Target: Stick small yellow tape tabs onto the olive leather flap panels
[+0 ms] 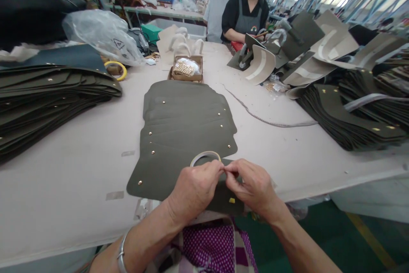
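A narrow roll of tape (206,154) stands out from behind my left hand (200,185), whose fingers are closed on its near side. My right hand (252,183) is pinched, its fingertips meeting those of the left at the roll's right edge. What lies between these fingertips is too small to make out. Under both hands a dark olive leather-like panel (182,124) lies flat, with several gold studs along its sides. A smaller dark olive piece (220,205), partly covered by my hands, lies at the table's front edge with a small yellow patch (231,200) on it.
Stacked olive panels (54,94) fill the table's left side, beside a yellow tape roll (124,70). A small box (187,68) holds gold hardware. On the right are more stacked pieces (351,115) and a grey cord (271,124). Across the table a co-worker (246,13) handles pieces.
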Demonstrator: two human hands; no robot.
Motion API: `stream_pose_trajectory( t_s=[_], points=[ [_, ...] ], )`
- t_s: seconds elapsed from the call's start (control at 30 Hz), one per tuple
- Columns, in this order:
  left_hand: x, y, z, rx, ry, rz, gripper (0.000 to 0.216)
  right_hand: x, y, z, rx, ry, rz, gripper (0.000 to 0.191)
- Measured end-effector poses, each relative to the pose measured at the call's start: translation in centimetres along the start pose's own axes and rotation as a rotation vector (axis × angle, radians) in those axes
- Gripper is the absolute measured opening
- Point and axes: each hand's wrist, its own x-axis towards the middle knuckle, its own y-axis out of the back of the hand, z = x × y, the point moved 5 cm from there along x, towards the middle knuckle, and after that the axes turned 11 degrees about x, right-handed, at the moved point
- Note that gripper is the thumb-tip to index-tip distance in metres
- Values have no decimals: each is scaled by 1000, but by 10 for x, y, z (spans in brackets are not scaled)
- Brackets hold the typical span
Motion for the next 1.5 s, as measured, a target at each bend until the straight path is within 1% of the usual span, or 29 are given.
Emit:
stream_pose_trajectory(
  t_s=[0.03,0.1,0.2,0.23,0.3,0.33,0.43,0.53,0.6,0.73,0.83,0.9,0.93,1.0,1.03,1.07,1.13,1.23,1.3,1.33,1.4,1.5],
  points=[
    [3,-1,-1,40,-8,9,21,1,0,3,14,-60,5,15],
    [10,-2,-1,109,-35,48,24,4,-1,13,124,-256,20,14],
    [18,1,2,140,-87,168,26,4,-8,38,429,-616,55,12],
    [19,2,3,134,-101,206,25,4,-10,47,506,-705,77,14],
    [21,3,4,122,-116,243,22,5,-11,65,590,-813,114,19],
    [21,2,2,128,-114,237,21,6,-10,74,603,-842,126,22],
    [24,-7,-8,226,-71,142,17,8,-7,97,616,-886,82,31],
    [25,-21,-21,344,-51,18,16,9,-7,110,564,-877,3,33],
    [24,-27,-25,377,-61,-23,13,11,-9,112,486,-843,-56,30],
    [24,-31,-26,379,-74,-23,12,21,-12,105,255,-693,-157,23],
    [23,-31,-26,361,-68,-23,13,31,-13,100,102,-571,-194,18],
    [22,-31,-27,352,-61,-26,12,35,-13,99,20,-525,-206,12],
    [22,-32,-27,348,-59,-26,12,35,-13,99,-22,-512,-212,12],
    [22,-32,-28,342,-52,-20,13,35,-10,98,-102,-491,-207,21],
    [22,-32,-29,338,-50,-16,13,34,-7,97,-131,-467,-197,22],
    [22,-32,-29,333,-48,-13,14,32,-5,95,-149,-428,-189,18],
    [21,-31,-29,319,-46,-6,14,28,0,88,-153,-311,-191,12],
    [22,-30,-28,305,-45,-12,13,20,0,77,-163,-122,-273,20],
    [22,-29,-28,317,-36,-20,14,18,-4,74,-202,-57,-344,24],
    [23,-29,-29,328,-32,-21,14,18,-7,74,-224,-45,-376,26],
    [24,-28,-29,347,-35,-10,15,22,-12,78,-251,-68,-429,26],
    [25,-26,-31,357,-43,22,16,32,-17,90,-231,-180,-446,22]
  ],
)
